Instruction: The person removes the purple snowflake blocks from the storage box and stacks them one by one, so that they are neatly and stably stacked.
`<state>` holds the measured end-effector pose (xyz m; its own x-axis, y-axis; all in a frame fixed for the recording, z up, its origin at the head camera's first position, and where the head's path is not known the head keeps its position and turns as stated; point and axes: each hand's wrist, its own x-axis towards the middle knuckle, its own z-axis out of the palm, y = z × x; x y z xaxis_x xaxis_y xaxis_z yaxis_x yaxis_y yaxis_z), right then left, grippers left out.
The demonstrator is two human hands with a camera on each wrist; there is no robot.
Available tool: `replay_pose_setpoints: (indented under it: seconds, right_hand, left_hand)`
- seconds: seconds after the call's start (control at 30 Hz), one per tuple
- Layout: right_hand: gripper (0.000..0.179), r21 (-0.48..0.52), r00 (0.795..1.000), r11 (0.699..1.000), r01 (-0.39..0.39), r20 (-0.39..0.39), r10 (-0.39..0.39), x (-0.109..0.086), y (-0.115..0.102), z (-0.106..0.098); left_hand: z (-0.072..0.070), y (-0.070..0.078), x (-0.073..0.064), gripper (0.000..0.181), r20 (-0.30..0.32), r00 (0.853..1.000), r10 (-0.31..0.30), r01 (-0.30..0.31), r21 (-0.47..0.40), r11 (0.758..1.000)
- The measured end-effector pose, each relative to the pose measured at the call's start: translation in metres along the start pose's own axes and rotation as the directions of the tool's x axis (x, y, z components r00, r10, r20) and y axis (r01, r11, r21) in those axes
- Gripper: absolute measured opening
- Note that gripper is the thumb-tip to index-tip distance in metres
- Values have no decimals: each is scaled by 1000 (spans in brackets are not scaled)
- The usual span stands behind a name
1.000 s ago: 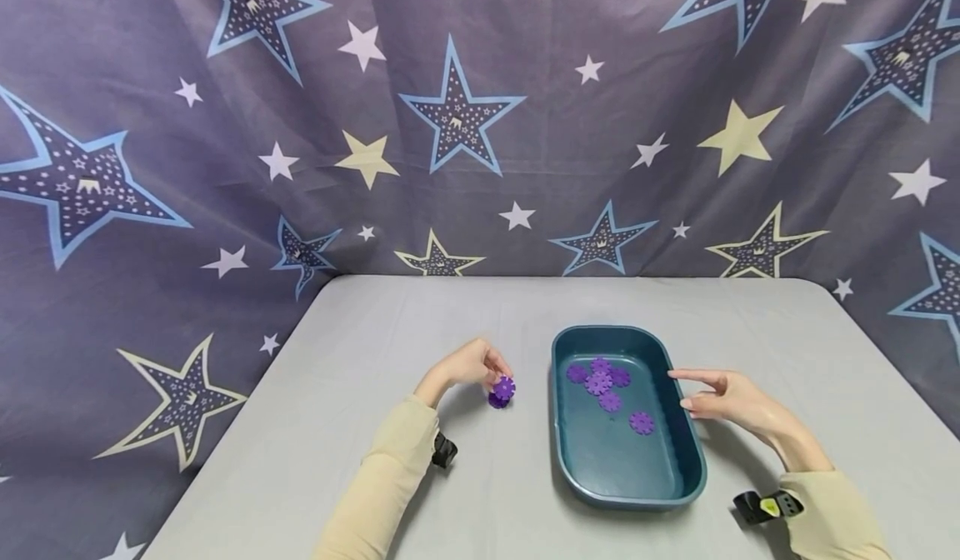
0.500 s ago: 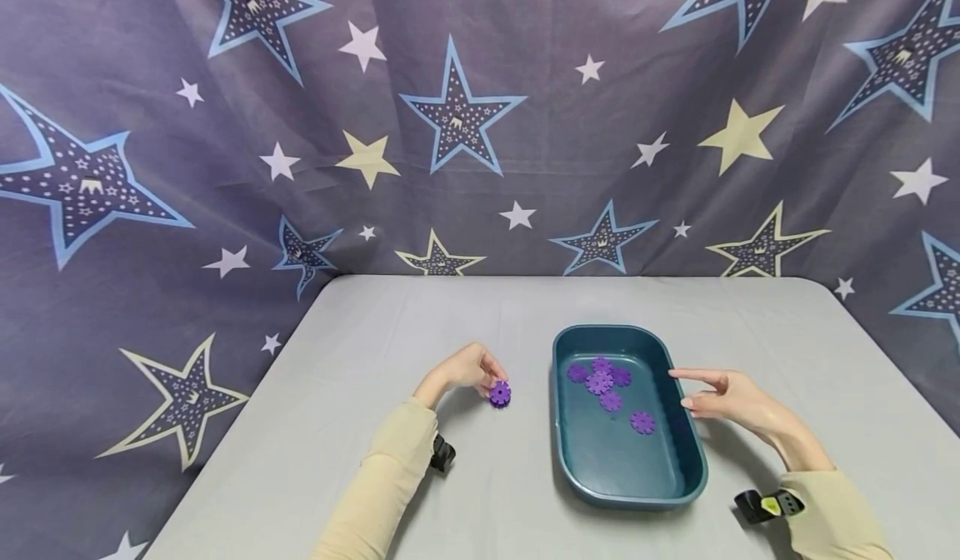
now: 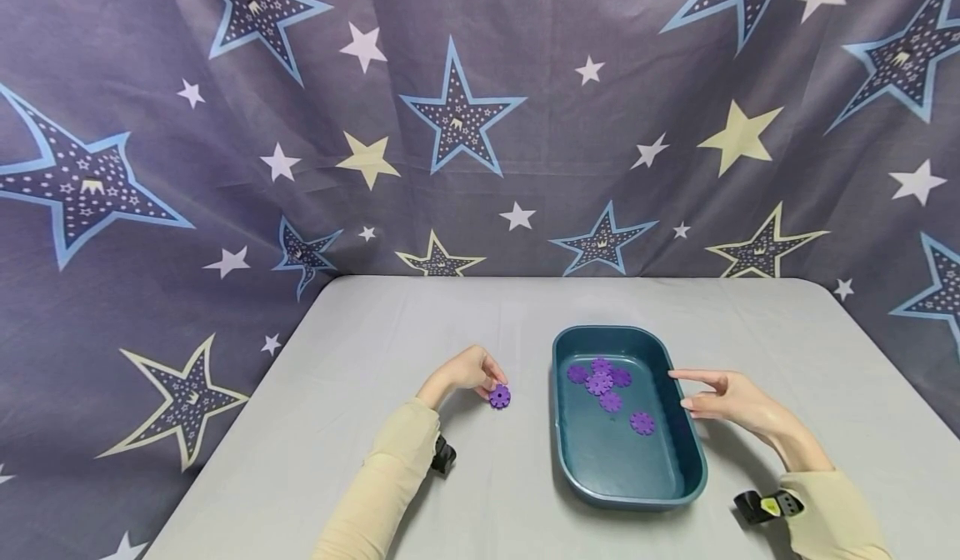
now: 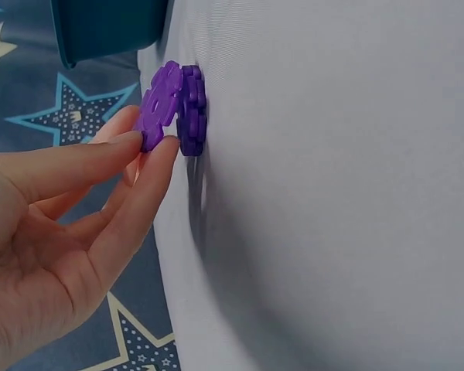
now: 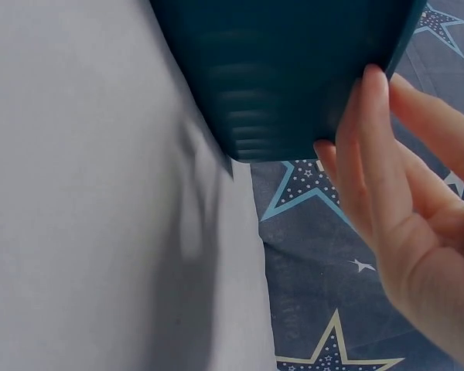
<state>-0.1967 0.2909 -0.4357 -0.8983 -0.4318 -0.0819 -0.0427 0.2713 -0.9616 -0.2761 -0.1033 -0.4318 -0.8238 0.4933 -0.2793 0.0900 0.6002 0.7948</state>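
One purple disc [image 4: 162, 99] left of the tray [image 3: 622, 470], pinched by the left hand [image 3: 467, 368], is probably light, stiff, best held edgewise; the right hand [image 3: 744, 403], fingers extended, touches the tray.

From the head I look forward and down at the table [image 3: 420, 314]; both close wrist views share the tray [image 3: 630, 468].

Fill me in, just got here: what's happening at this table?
A person's left hand pinches a purple notched disc, tilted over a small stack of purple discs on the pale table; whether it touches the stack is hard to tell. The right hand has fingers against the side of a teal tray. More discs lie in the tray, most clustered, one apart.
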Motion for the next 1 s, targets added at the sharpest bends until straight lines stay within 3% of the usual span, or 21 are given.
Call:
replay_pose_setpoints:
  seconds: [0.1,0.13,0.23,0.33,0.37,0.47,0.5,0.6,0.7,0.73,0.77,0.83,1.0]
  right_hand:
    - [51,-15,1000,1000,-9,-10,9,0,-1,0]
    - [52,-21,1000,1000,-12,-13,12,-1,-1,0]
    - [54,-31,1000,999,-18,-18,17,-1,-2,1]
    - [55,-37,1000,999,-22,-19,21,0,-3,1]
    - [55,-38,1000,999,-23,-18,22,0,-3,1]
    - [55,-38,1000,999,-24,-16,23,0,-3,1]
    - [55,-38,1000,999,-24,-16,23,0,-3,1]
    - [54,-33,1000,999,-25,-16,24,0,-3,1]
    - [54,-33,1000,999,-23,-18,22,-1,-3,1]
    - [54,-32,1000,999,-21,-18,20,-1,-3,1]
    - [54,-33,1000,999,-17,-17,17,-1,-3,1]
    - [53,-30,1000,999,-12,-16,11,-1,-3,1]
    - [52,-23,1000,1000,2,-7,-2,-1,-1,1]
  left_hand:
    - [0,-8,8,16,7,1000,-8,8,9,1000]
    - [0,-22,18,16,19,999,32,-32,2,999]
    - [1,-31,26,17,17,999,31,-31,14,999]
    - [2,-21,18,15,-15,999,34,-33,44,998]
    - [2,-2,3,14,-33,999,-1,3,57,998]
    - [3,3,-1,13,-51,999,12,-8,83,997]
    - [4,-9,7,13,-41,998,56,-52,83,995]
    - [5,-45,35,16,-43,998,54,-50,100,994]
    - [8,-93,72,19,-35,993,114,-109,123,986]
    - [8,-98,75,19,-36,993,111,-106,126,986]
    - [8,-102,77,19,-36,988,148,-142,124,982]
    - [7,-97,76,18,-33,990,138,-133,119,984]
    - [3,-19,23,10,-76,992,99,-89,132,987]
